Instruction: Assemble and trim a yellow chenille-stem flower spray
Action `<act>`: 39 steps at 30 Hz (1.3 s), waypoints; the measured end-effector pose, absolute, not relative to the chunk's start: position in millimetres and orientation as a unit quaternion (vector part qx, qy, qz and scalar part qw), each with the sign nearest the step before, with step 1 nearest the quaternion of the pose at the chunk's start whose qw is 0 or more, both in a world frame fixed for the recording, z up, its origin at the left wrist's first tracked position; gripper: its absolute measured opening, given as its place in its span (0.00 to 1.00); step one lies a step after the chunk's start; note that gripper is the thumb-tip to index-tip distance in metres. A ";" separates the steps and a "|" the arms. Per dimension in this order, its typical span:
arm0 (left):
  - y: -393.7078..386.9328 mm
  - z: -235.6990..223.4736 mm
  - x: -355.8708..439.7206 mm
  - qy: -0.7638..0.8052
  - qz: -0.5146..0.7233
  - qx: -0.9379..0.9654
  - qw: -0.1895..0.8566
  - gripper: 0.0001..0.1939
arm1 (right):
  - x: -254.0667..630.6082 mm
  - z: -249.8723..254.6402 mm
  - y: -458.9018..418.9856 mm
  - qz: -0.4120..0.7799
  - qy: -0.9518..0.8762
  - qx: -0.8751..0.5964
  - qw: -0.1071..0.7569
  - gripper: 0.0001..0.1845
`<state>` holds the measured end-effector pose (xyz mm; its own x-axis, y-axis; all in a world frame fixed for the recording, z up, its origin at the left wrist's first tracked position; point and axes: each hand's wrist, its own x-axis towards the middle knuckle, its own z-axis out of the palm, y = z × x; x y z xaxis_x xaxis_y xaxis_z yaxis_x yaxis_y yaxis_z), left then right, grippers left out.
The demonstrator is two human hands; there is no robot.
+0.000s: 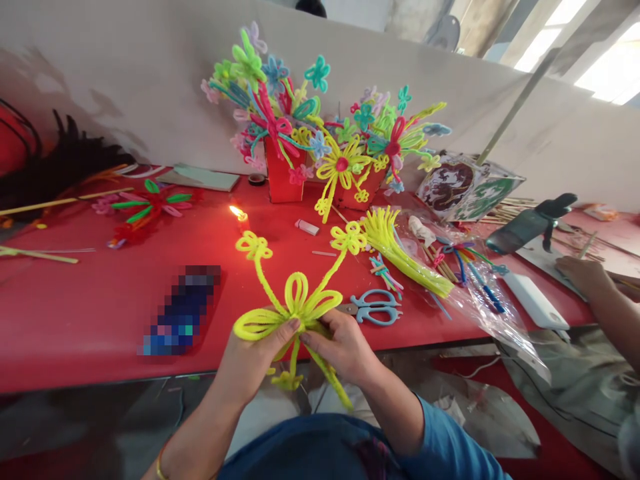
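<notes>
Head view: the left hand [250, 363] and right hand [346, 350] pinch the yellow flower [299, 313] mid-bloom, likely because its loops [253, 327] meet there.

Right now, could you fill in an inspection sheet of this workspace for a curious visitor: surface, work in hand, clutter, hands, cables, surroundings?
Surface: red tabletop, with a lit candle just beyond the flower in this view.
Work in hand: yellow fuzzy flower with looped petals.
Clutter: blue-handled scissors, yellow stems and a white device to the right.
Hands: left hand and right hand both grip the flower near its centre.
Cables: thin white cord below the table edge; its ends are unclear.
Surroundings: pale wall behind; another person's hand at far right.
</notes>
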<state>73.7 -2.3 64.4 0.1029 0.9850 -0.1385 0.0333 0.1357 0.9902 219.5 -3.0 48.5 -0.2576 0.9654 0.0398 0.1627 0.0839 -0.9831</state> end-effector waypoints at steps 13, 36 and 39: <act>-4.9 63.6 80.5 0.509 0.455 0.526 0.507 0.13 | 216.8 43.5 -4.9 0.498 -0.607 -0.468 0.406 0.07; -1.7 60.6 79.4 0.511 0.446 0.542 0.497 0.12 | 219.0 42.5 -3.5 0.487 -0.606 -0.484 0.403 0.07; -2.3 59.2 80.1 0.511 0.449 0.543 0.493 0.12 | 217.3 43.4 -3.7 0.480 -0.613 -0.492 0.390 0.07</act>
<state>80.1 -2.3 59.2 0.0746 0.9971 -0.0153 0.1115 0.0069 0.9937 217.3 -3.7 43.4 -0.2116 0.9773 0.0067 0.2279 0.0560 -0.9721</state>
